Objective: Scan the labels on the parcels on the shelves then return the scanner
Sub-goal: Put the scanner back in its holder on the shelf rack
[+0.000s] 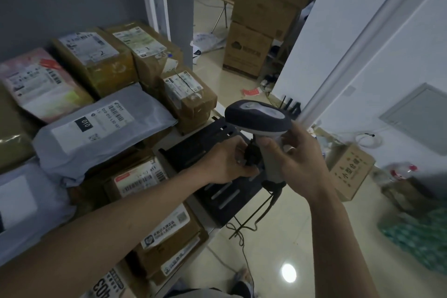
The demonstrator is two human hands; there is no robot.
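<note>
My right hand [296, 152] grips the scanner [262, 126] upright by its handle; my left hand [227, 162] pinches its black clip [251, 155], steadying it.

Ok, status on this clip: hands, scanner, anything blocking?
Right hand grips scanner handle. Left hand pinches small black part beside it. Cable dangling; grey parcel unobstructed.

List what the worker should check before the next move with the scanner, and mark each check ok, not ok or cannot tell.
1. Right hand grips the scanner handle: ok.
2. Left hand holds a small dark part by the handle: ok; what it is, cannot tell.
3. Cable hangs free of the black rack: cannot tell.
4. Scanner aimed at a label: not ok.
5. Labels face up on the grey bag and boxes: ok.
</note>
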